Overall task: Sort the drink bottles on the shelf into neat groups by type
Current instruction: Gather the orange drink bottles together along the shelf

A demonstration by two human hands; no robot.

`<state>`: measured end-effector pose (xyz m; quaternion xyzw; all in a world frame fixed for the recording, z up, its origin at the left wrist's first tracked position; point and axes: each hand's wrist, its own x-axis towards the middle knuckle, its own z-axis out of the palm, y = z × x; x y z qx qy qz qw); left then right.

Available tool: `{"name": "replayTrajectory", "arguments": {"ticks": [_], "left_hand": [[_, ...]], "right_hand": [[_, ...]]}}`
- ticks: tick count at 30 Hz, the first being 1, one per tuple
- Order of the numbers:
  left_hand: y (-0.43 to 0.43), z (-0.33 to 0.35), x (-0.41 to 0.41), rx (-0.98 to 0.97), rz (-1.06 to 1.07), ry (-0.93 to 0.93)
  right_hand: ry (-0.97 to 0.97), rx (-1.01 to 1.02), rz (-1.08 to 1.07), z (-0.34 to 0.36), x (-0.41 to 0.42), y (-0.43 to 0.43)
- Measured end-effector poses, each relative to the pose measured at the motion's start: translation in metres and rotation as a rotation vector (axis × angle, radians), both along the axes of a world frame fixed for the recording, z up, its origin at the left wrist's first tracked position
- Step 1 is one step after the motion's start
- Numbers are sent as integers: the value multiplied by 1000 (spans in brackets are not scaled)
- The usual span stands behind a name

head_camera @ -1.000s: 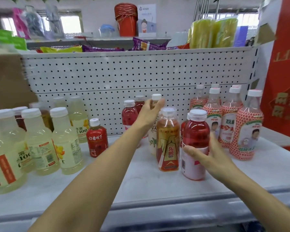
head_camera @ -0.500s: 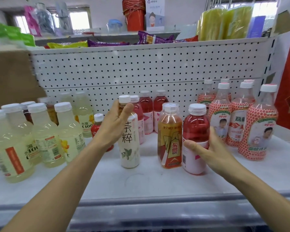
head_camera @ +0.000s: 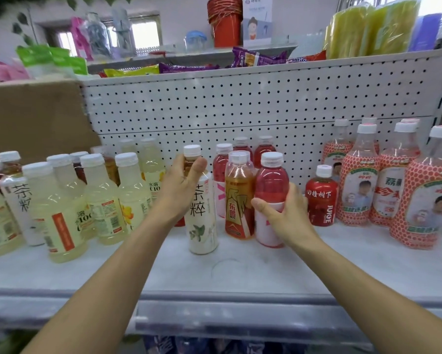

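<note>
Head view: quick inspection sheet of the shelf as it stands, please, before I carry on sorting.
Surface: white shelf, faint ring mark near the front.
Job's things: white tea bottle upright in front; orange bottle and red drink bottle to its right; pale yellow bottles grouped left; pink dotted bottles grouped right, small red juice bottle beside them.
Clutter: nothing seen.
Grippers: left hand grips the white tea bottle near its neck; right hand grips the red drink bottle.
Cables: nothing seen.
Surroundings: pegboard behind; snack packets above; cardboard at left.
</note>
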<state>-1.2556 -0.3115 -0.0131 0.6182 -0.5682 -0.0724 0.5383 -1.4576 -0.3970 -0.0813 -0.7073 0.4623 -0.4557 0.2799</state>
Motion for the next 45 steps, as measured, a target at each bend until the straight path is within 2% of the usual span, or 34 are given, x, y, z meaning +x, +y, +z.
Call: {"name": "replayTrajectory", "arguments": {"ticks": [3, 7, 11, 15, 18, 21, 23, 27, 29, 34, 45], "left_hand": [[1, -1, -2, 12, 8, 23], [2, 1, -7, 1, 12, 48], [2, 0, -7, -11, 5, 67], [2, -6, -8, -27, -4, 96], [4, -22, -10, -98, 115, 94], [16, -31, -19, -331, 274, -40], [19, -27, -23, -386, 269, -90], [15, -20, -24, -214, 176, 47], [15, -23, -22, -101, 156, 94], [14, -40, -21, 69, 101, 178], [35, -47, -13, 4, 60, 186]], "right_hand": [[82, -18, -131, 4, 2, -14], [105, 57, -103, 12, 7, -39], [32, 58, -68, 12, 8, -43], [-16, -116, -2, 10, 9, -20], [-11, -265, -9, 15, 2, -10], [123, -415, -179, 29, -22, -21], [282, -402, -284, 41, -44, -36], [616, -59, -219, 59, -65, -66], [689, -17, -205, 67, -65, -66], [594, -62, -187, 75, -63, -47], [435, -51, 92, 75, -27, 37]]}}
